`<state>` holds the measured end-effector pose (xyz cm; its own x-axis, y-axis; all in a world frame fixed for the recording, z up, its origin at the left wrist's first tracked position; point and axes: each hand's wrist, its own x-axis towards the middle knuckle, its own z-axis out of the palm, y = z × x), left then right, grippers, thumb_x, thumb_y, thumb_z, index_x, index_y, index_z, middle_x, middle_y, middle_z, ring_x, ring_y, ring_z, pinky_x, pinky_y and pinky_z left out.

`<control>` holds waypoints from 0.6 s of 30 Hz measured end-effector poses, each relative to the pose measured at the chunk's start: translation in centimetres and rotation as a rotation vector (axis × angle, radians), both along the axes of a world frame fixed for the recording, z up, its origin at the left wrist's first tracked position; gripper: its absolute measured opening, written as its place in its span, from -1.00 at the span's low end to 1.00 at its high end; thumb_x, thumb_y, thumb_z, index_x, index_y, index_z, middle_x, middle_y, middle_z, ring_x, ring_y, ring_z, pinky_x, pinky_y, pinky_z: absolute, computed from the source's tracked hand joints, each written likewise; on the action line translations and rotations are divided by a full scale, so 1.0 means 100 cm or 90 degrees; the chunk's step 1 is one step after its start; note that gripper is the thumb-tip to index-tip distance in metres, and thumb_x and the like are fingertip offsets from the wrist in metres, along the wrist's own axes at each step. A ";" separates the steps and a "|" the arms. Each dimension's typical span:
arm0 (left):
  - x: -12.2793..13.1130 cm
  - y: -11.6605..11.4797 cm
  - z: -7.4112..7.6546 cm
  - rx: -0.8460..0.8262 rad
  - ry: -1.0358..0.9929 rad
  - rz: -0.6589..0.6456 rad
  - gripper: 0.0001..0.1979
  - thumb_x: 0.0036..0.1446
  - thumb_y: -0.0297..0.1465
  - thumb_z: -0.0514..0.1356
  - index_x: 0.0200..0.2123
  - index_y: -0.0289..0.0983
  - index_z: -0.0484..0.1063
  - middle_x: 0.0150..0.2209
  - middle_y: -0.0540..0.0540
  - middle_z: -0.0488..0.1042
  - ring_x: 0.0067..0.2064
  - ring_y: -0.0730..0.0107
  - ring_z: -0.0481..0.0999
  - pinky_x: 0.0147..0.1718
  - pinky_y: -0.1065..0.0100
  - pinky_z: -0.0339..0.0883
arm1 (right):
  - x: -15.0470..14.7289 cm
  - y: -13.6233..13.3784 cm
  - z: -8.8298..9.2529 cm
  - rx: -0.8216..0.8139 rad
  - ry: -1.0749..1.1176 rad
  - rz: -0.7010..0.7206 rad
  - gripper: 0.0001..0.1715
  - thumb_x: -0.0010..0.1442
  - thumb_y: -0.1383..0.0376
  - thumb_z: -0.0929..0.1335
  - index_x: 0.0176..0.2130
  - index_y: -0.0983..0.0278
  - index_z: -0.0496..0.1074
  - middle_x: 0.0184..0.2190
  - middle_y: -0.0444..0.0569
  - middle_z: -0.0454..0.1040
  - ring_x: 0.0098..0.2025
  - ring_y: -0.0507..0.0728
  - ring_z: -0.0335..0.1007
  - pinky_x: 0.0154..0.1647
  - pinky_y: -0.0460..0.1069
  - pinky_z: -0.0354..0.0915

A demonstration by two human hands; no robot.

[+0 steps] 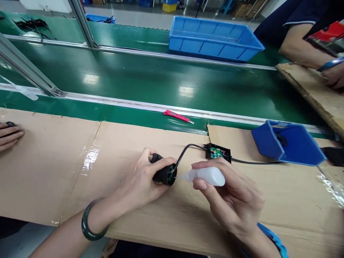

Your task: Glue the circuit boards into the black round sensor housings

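Note:
My left hand (143, 175) is wrapped round a black cylindrical housing (162, 175), its open end facing right and showing a green board with wires. My right hand (233, 197) pinches a small white translucent bottle (209, 176), held sideways with its thin nozzle pointing left at the open end of the housing. Whether the tip touches anything inside is too small to tell. A black cable (185, 148) runs from the housing to an open black box with a green circuit board (216, 152), lying just beyond my right hand.
Cardboard (107, 143) covers the bench. A red cutter (177, 116) lies behind it, blade out. At the right stands a blue bin (301, 147); a larger blue crate (212, 41) is farther back. Another person's hand (10, 136) rests at the left, and a person's arm (303, 46) is upper right.

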<state>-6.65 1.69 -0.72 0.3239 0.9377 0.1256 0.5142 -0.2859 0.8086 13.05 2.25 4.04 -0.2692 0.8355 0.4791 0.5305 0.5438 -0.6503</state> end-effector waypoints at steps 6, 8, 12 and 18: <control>0.000 0.000 0.001 -0.022 0.016 0.005 -0.44 0.00 -0.49 0.31 0.09 -0.03 0.38 -0.11 -0.10 0.21 -0.11 0.29 0.40 -0.13 0.22 0.44 | -0.002 0.001 -0.001 -0.011 0.010 0.003 -0.95 0.19 0.35 0.38 -0.26 0.25 0.42 -0.41 -0.05 0.50 -0.44 0.07 0.39 -0.49 -0.04 0.25; 0.000 0.000 0.001 -0.021 0.019 0.004 -0.45 0.00 -0.48 0.31 0.09 -0.03 0.38 -0.12 -0.10 0.21 -0.10 0.28 0.39 -0.12 0.21 0.44 | -0.001 0.001 -0.002 -0.013 0.009 0.003 -0.95 0.20 0.35 0.38 -0.26 0.25 0.42 -0.41 -0.06 0.49 -0.45 0.06 0.38 -0.49 -0.04 0.24; 0.000 0.000 0.003 -0.026 0.019 0.002 -0.45 0.00 -0.49 0.31 0.09 -0.03 0.38 -0.12 -0.09 0.21 -0.09 0.27 0.39 -0.12 0.22 0.43 | 0.000 0.002 -0.002 -0.010 0.009 0.006 -0.94 0.19 0.36 0.38 -0.26 0.24 0.43 -0.41 -0.06 0.49 -0.44 0.06 0.39 -0.49 -0.04 0.24; 0.000 -0.001 0.001 -0.014 0.039 0.009 -0.46 0.00 -0.45 0.31 0.08 -0.03 0.39 -0.12 -0.10 0.22 -0.12 0.27 0.40 -0.15 0.20 0.45 | -0.002 0.003 -0.001 -0.005 0.014 0.007 -0.95 0.18 0.38 0.38 -0.29 0.22 0.43 -0.41 -0.07 0.51 -0.43 0.07 0.41 -0.49 -0.04 0.26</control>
